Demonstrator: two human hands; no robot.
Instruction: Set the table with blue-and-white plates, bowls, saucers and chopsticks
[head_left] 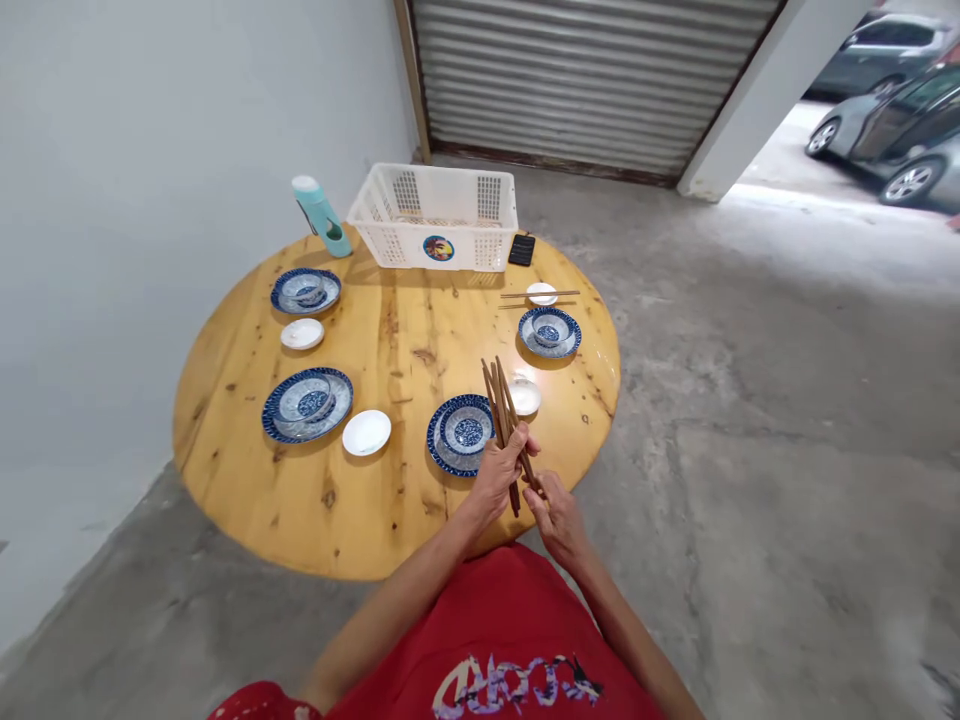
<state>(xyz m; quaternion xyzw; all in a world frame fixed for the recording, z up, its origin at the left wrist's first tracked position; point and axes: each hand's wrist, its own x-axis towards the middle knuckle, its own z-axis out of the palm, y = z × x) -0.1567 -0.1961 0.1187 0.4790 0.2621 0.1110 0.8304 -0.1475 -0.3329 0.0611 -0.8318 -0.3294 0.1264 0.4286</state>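
Note:
A bundle of brown wooden chopsticks (500, 405) is gripped in my left hand (498, 468), tips pointing away from me. My right hand (555, 512) closes its fingers on the lower ends of chopsticks at the bundle's right side. Below the bundle on the table sit a blue-patterned plate and bowl (468, 432), partly covered by my left hand. A small white dish (524, 397) lies just beyond, partly behind the sticks. Farther right, a pair of chopsticks (559, 293) rests across another white dish (541, 289), near a second plate and bowl (550, 330).
On the round wooden table (405, 340), two more plate-and-bowl sets (307, 405) stand left with white dishes (367, 433). A white plastic basket (442, 235), a turquoise bottle (324, 218) and a black phone-like object (522, 250) are at the far edge. A wall (187, 130) borders the left.

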